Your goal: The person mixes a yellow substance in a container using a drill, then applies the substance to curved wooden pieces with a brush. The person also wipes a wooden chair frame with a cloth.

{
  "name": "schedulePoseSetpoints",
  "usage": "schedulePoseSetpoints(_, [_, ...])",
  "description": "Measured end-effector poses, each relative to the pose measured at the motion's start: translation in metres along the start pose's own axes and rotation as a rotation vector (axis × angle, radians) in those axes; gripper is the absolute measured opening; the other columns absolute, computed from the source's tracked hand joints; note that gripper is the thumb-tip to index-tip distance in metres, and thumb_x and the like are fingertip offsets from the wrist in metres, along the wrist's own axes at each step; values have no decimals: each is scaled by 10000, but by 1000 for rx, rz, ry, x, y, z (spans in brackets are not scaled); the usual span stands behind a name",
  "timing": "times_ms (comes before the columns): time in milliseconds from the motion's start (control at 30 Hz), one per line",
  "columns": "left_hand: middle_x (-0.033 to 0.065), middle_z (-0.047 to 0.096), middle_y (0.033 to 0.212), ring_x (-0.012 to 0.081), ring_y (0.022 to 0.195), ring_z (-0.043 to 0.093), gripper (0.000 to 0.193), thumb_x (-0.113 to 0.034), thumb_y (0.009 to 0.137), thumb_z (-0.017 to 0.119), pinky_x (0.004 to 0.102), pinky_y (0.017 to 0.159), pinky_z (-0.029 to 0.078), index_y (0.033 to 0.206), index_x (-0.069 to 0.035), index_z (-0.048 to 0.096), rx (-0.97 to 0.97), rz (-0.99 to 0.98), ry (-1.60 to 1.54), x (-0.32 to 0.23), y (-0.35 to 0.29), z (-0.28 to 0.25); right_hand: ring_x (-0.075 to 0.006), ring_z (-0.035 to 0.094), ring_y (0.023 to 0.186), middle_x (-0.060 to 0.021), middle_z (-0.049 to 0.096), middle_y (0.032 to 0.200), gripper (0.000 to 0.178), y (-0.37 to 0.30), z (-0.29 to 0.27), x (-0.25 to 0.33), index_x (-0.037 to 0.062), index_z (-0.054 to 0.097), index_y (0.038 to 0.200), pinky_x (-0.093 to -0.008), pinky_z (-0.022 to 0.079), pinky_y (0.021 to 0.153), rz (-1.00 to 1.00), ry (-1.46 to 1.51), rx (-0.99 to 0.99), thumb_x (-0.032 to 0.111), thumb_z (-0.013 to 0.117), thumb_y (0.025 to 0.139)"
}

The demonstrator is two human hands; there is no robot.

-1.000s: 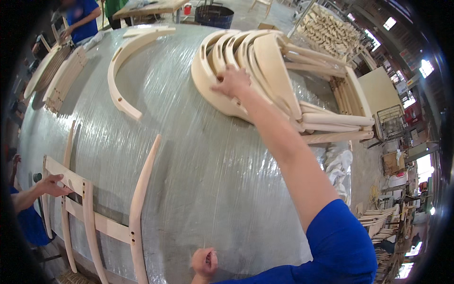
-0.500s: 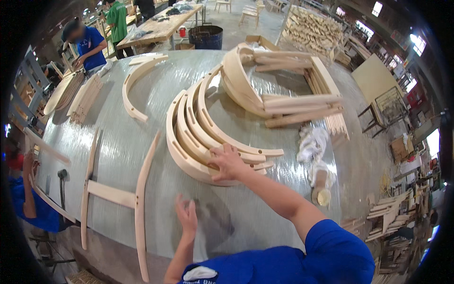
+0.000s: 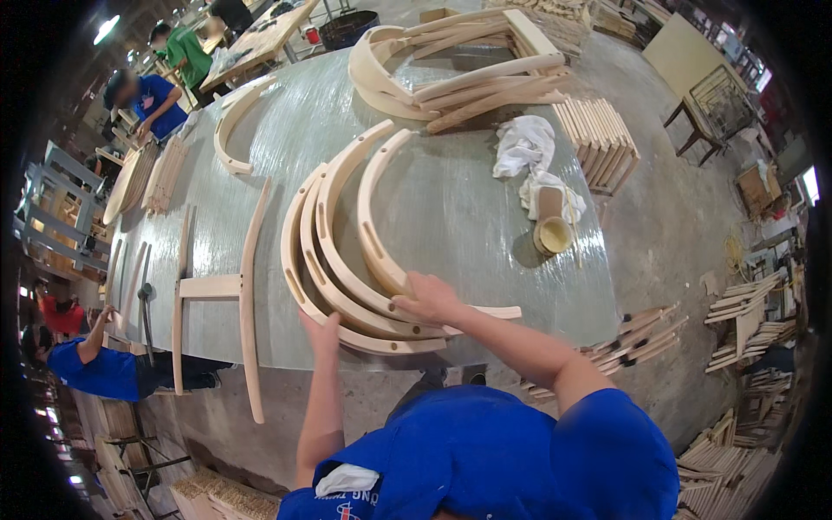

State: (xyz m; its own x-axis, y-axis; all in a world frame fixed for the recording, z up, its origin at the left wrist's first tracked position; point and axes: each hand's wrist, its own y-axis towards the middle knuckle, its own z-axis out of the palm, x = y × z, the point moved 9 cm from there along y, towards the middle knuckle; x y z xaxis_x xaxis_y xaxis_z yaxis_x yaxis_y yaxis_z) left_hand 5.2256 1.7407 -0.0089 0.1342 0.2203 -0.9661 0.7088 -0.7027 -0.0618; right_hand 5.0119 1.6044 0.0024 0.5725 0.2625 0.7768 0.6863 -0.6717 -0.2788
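Note:
Several curved pale-wood chair rails (image 3: 314,260), with slots and round holes along them, lie nested on the table (image 3: 451,208) in front of me. My right hand (image 3: 431,300) is closed around the lower part of the innermost curved rail (image 3: 373,234), its fingers curled over the wood. At the near left of the nest, my left hand (image 3: 321,333) grips the outermost curved rail (image 3: 291,260); some of its fingers are hidden. To the left lies an H-shaped wooden frame (image 3: 212,287), two long legs joined by a crosspiece.
Assembled curved frames (image 3: 381,91) are stacked at the far side. White cloths (image 3: 524,146) and a small cup (image 3: 552,236) sit at the right. Another curved piece (image 3: 227,134) lies far left. A co-worker in blue (image 3: 100,364) stands at the left, near a mallet (image 3: 146,295).
My left hand has moved from above the bare table onto the outer rail. My right hand has shifted to the innermost rail. The rails are spread wider apart, and the view has tilted nearer me.

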Motion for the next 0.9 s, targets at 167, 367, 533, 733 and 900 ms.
schedulePoseSetpoints(167, [162,418,1239,282,1158,434,748,25,650,493,359,1000,323,1351,-18,236,51,-84,102,-3,21,-18,-407,572,912,-281,580,969,639,-24,46,25,-46,527,1020,-426,447,799,-139,48,28,526,597,745])
schedulePoseSetpoints(367, [151,489,1192,264,1107,487,714,51,627,488,330,938,381,1319,-24,325,126,-37,277,-17,60,-44,-351,483,1120,-268,489,1193,779,-44,127,66,-49,389,1243,-380,364,951,-169,395,196,500,614,738])
schedulePoseSetpoints(533, [153,543,1146,258,1037,534,670,36,652,491,324,891,409,1305,-58,373,122,0,423,13,100,-94,-338,408,1200,-275,403,1278,851,-36,149,117,-75,246,1314,-366,291,1027,-95,621,416,422,637,745])
schedulePoseSetpoints(733, [130,557,1093,221,938,560,644,36,640,475,287,802,448,1277,-35,414,453,29,383,-23,173,-24,-317,417,1178,-244,418,1259,774,21,172,132,-98,293,1266,-355,308,1006,-276,834,-119,351,652,748])
schedulePoseSetpoints(900, [132,564,1081,252,982,552,643,28,631,473,311,876,416,1264,-80,448,648,144,346,-21,184,9,-219,468,1097,-152,476,1205,648,23,190,140,-18,326,1280,-344,385,918,-61,1200,156,290,621,793])
